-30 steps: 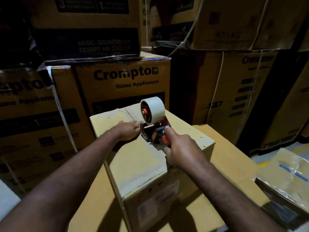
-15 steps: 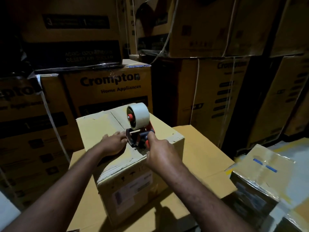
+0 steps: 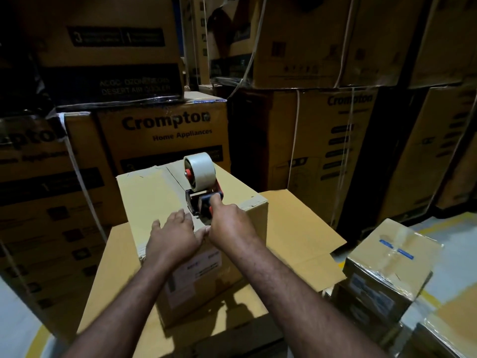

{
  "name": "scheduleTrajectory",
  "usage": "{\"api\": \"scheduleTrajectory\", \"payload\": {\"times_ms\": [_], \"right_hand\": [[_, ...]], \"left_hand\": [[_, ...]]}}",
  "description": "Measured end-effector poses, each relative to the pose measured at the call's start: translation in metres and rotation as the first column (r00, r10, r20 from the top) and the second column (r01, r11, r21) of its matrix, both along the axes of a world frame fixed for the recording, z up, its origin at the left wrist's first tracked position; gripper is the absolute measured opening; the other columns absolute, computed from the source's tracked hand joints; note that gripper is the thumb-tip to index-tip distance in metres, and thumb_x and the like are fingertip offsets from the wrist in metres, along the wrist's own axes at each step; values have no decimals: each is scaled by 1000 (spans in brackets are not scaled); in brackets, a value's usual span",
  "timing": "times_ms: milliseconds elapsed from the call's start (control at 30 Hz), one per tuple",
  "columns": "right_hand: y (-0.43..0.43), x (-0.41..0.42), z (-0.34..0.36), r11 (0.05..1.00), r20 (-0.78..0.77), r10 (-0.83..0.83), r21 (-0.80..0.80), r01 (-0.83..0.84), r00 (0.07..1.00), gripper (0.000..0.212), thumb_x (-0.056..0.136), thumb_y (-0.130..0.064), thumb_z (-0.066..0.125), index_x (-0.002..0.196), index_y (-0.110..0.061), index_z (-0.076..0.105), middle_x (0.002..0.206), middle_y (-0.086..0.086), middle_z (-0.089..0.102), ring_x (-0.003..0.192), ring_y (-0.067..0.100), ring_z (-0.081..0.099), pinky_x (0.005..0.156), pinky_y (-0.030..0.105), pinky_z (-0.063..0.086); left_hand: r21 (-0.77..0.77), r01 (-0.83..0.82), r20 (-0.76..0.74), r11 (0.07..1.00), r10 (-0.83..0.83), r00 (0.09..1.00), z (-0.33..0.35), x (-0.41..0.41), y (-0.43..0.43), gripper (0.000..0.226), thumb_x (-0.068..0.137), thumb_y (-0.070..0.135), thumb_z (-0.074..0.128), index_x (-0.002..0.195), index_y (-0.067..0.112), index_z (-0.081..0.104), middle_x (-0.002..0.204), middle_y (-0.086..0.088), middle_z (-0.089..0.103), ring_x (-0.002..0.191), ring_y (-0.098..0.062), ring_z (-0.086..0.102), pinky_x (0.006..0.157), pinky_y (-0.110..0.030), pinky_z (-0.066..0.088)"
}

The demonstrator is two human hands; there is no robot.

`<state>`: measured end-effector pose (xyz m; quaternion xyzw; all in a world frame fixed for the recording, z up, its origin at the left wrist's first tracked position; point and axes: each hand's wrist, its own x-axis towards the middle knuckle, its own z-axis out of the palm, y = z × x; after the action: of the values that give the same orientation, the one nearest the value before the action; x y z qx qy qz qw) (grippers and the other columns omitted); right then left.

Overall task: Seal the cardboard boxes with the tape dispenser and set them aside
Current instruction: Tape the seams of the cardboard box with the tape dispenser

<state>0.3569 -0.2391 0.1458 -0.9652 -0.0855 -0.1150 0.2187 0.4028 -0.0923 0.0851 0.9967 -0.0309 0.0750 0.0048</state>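
The right hand (image 3: 229,223) grips the dispenser (image 3: 200,182) and should pull straight over the box (image 3: 144,192) edge while the left hand (image 3: 173,239), fingers apparently flat, presses the flaps.

tape dispenser (image 3: 200,188) handle: mostly buried in the right hand (image 3: 230,223); only its dark far end shows.
dispenser mouth: behind the fingertips of the left hand (image 3: 172,237); whether tape touches the box there cannot be told.
cardboard box (image 3: 149,192) near top edge: covered by both hands.
label (image 3: 200,266) on the box front: print too small and blurred to read; its upper left corner lies behind the left wrist.
upper carton (image 3: 111,55) print: dim, smeared, partly legible.
left carton (image 3: 33,177): brand word cut by the left edge.
wrapped box (image 3: 449,337): cut by the right and bottom edges.
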Motion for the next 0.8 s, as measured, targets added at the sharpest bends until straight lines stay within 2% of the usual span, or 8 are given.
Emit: {"api": "scheduleTrajectory", "payload": {"times_ms": [167,300,367,433,533,633,700,800], "right_hand": [[-13,-23,-11,1000,68,-15,-11,16,998,46,98,-10,49,139,-22,31,94,10,65,83,28,64,61,37,53],[-14,-31,-14,999,78,-39,-6,40,996,49,98,-10,51,139,-24,30,90,7,64,81,25,63,61,36,55],[-12,-33,-13,999,74,-48,-3,48,996,50,97,-10,52,139,-25,31,82,2,57,74,20,59,52,31,48],[-10,-35,-11,998,63,-58,-5,59,996,48,98,-8,52,139,-25,32,76,-2,49,66,14,51,45,25,34],[-9,-40,-8,997,59,-68,-18,69,996,47,98,-10,51,139,-24,32,81,0,51,67,14,50,46,24,31],[-14,-45,-8,997,53,-78,-18,79,995,43,99,-12,52,134,-25,32,82,1,54,72,20,55,48,27,36],[-18,-49,-9,995,50,-102,-5,102,994,41,98,-14,54,129,-28,31,81,1,53,74,20,56,51,29,42],[-19,-53,-12,993,24,-117,3,117,993,44,98,-14,56,128,-32,29,84,0,55,77,21,57,58,32,49]], "left_hand": [[-49,-14,2,999,14,1000,1,6,5,72,102,61,30,157,15,32,168,-7,22,155,-21,19,123,-55,17],[-61,13,-20,998,-14,1000,4,9,5,67,99,64,37,149,19,42,163,-6,32,149,-21,31,118,-54,23],[-82,18,-25,996,-20,999,9,10,7,63,95,65,41,142,25,46,150,-1,48,136,-20,42,109,-51,30],[-126,23,-70,992,-32,997,19,13,13,61,89,69,50,137,30,48,139,3,54,128,-19,44,102,-49,31],[-275,10,-185,961,-63,981,31,19,21,80,78,67,71,147,41,38,145,1,46,138,-24,30,105,-49,23],[-322,49,-216,945,-124,969,31,30,19,93,71,67,77,150,47,31,158,-6,33,149,-29,17,116,-56,10],[-312,69,-235,948,-147,961,30,35,17,92,74,66,76,152,48,31,163,-10,27,152,-30,15,119,-63,-3],[-295,69,-268,953,-151,951,32,37,21,79,79,61,75,149,47,40,162,-11,25,151,-33,18,120,-62,-4]]}}
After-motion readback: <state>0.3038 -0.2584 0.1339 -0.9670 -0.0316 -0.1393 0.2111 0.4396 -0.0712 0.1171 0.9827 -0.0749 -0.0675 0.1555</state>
